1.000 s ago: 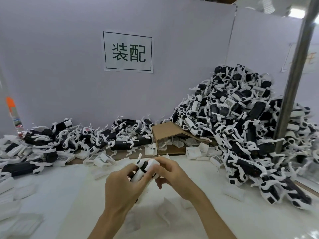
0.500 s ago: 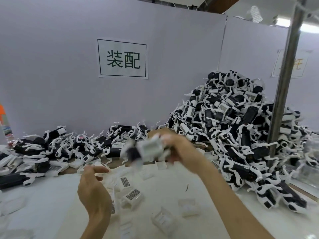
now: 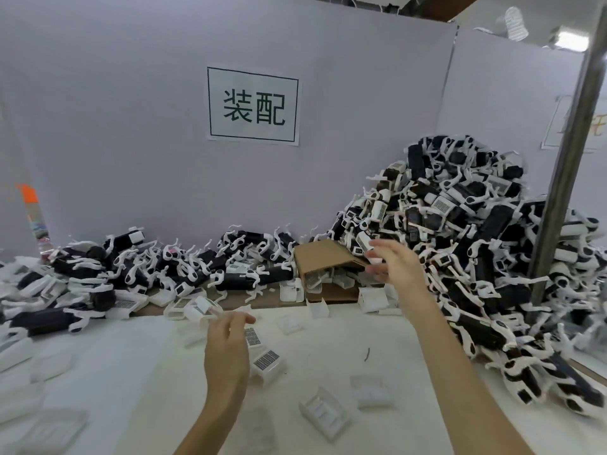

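**Both hands empty above the white table**

Far left, an orange-capped bottle stands by the wall. A low row of black-and-white pieces runs along the back of the white table.

Here's the left hand, low over the table with its fingers loosely bent. It has nothing in its grasp, as far as the blur lets me see. The white barcode clips lie flat on the table just right of it, one partly hidden behind the hand. A blurred white clip sits just beyond the fingertips.

Up on the wall is a printed sign. Below it a cardboard box lies on its side at the back of the table.

Now the right hand, raised just beside the box. Its fingers are straight, spread and pointing left, and they hold nothing.

Behind it the big heap of black-and-white pieces climbs the wall. A metal pole stands in front, far right.
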Available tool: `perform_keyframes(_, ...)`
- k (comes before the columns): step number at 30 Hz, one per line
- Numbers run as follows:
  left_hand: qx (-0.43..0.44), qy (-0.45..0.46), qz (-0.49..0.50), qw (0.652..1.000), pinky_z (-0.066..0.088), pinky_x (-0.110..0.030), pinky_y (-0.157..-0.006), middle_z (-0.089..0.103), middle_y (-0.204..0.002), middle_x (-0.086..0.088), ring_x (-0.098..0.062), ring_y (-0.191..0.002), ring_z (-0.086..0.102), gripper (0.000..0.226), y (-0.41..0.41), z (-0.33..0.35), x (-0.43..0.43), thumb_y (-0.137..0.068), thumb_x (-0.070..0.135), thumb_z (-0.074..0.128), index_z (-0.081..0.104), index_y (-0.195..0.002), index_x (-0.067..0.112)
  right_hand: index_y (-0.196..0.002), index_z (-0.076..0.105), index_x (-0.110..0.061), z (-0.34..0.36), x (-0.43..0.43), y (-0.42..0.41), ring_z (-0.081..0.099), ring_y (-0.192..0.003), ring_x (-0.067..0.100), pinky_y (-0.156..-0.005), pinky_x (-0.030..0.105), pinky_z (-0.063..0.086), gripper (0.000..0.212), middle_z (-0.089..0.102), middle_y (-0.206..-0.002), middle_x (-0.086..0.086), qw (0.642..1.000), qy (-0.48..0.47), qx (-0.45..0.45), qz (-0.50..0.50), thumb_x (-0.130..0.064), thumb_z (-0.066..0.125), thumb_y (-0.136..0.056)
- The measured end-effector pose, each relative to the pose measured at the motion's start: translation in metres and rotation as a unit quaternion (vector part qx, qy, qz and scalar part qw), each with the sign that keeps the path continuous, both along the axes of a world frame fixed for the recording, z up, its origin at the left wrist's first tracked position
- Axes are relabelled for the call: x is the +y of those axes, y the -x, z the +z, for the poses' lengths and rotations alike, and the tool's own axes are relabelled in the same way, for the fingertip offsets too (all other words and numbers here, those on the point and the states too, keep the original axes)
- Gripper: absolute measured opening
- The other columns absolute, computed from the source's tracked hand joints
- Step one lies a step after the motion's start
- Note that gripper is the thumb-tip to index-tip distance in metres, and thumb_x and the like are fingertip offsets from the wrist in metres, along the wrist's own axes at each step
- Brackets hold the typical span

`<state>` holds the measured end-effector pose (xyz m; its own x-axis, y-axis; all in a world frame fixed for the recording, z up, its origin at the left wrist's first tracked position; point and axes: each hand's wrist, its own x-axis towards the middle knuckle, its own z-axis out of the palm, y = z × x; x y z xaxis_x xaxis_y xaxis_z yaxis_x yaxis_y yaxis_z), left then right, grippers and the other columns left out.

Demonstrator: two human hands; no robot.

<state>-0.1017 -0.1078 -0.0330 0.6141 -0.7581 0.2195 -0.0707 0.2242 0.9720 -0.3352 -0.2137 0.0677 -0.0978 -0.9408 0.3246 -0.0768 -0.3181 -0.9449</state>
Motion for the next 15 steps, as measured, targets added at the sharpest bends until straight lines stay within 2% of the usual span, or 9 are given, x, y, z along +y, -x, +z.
perform_keyframes(1,-0.016,-0.018,-0.006,1.000,0.042,-0.040,-0.091,0.057,-0.114,0.001,-0.015,-0.102,0.058,0.023,0.000,-0.001,-0.001,-0.100,0.026,0.049,0.068,-0.088,0.021,-0.107,0.068,-0.019,-0.015,0.004,-0.005,0.067,-0.067,0.012,-0.064,0.027,0.048,0.018,0.073,-0.102,0.008,1.000,-0.020,0.012,-0.005,-0.013,0.052,-0.100)
perform_keyframes(3,-0.056,-0.059,-0.017,0.997,0.040,-0.034,-0.088,0.056,-0.120,0.002,-0.005,-0.095,0.055,0.017,0.001,-0.004,-0.001,-0.100,0.024,0.052,0.067,-0.095,0.024,-0.101,0.067,-0.021,-0.035,0.012,-0.018,0.066,-0.073,0.015,-0.067,0.028,0.047,0.018,0.073,-0.106,0.009,0.997,-0.052,0.058,0.004,-0.014,0.051,-0.101)
perform_keyframes(5,-0.105,-0.093,-0.027,0.990,0.041,-0.031,-0.085,0.054,-0.125,0.005,-0.005,-0.096,0.053,0.013,0.004,-0.006,0.001,-0.100,0.026,0.052,0.065,-0.099,0.030,-0.103,0.066,-0.024,-0.047,0.022,-0.032,0.066,-0.082,0.014,-0.071,0.028,0.048,0.013,0.071,-0.110,0.005,0.982,-0.080,0.153,0.070,-0.022,0.053,-0.102)
perform_keyframes(7,-0.168,-0.122,-0.029,0.978,0.040,-0.035,-0.098,0.052,-0.129,0.008,-0.008,-0.103,0.053,0.013,0.005,-0.009,0.003,-0.099,0.028,0.052,0.063,-0.104,0.033,-0.114,0.064,-0.029,-0.055,0.034,-0.042,0.064,-0.099,0.007,-0.080,0.025,0.049,0.017,0.066,-0.118,-0.005,0.934,-0.094,0.294,0.183,-0.036,0.059,-0.099)
perform_keyframes(9,-0.236,-0.143,-0.031,0.961,0.037,-0.042,-0.108,0.051,-0.135,0.010,-0.011,-0.113,0.055,0.019,0.006,-0.011,0.003,-0.097,0.031,0.052,0.062,-0.114,0.034,-0.126,0.059,-0.037,-0.059,0.048,-0.046,0.056,-0.115,-0.001,-0.089,0.020,0.045,0.037,0.058,-0.130,-0.019,0.857,-0.100,0.416,0.287,-0.049,0.066,-0.092)
perform_keyframes(11,-0.307,-0.175,-0.037,0.935,0.029,-0.045,-0.115,0.046,-0.146,0.010,-0.012,-0.130,0.048,0.031,0.008,-0.014,0.002,-0.097,0.037,0.051,0.058,-0.127,0.035,-0.135,0.052,-0.044,-0.060,0.064,-0.045,0.046,-0.126,-0.005,-0.096,0.020,0.040,0.056,0.048,-0.137,-0.030,0.793,-0.087,0.505,0.329,-0.059,0.070,-0.084)
perform_keyframes(13,-0.385,-0.230,-0.052,0.892,0.015,-0.047,-0.122,0.035,-0.157,0.008,-0.014,-0.145,0.030,0.042,0.010,-0.022,0.000,-0.097,0.043,0.048,0.050,-0.138,0.035,-0.140,0.045,-0.046,-0.062,0.079,-0.043,0.041,-0.130,-0.002,-0.103,0.024,0.037,0.070,0.042,-0.142,-0.030,0.764,-0.063,0.557,0.319,-0.064,0.072,-0.078)
perform_keyframes(15,-0.451,-0.270,-0.069,0.848,0.005,-0.048,-0.122,0.024,-0.163,0.004,-0.018,-0.152,0.015,0.050,0.013,-0.030,-0.002,-0.097,0.047,0.045,0.041,-0.146,0.036,-0.142,0.041,-0.046,-0.068,0.094,-0.041,0.040,-0.131,0.000,-0.107,0.028,0.036,0.080,0.039,-0.144,-0.027,0.745,-0.053,0.585,0.316,-0.068,0.073,-0.072)
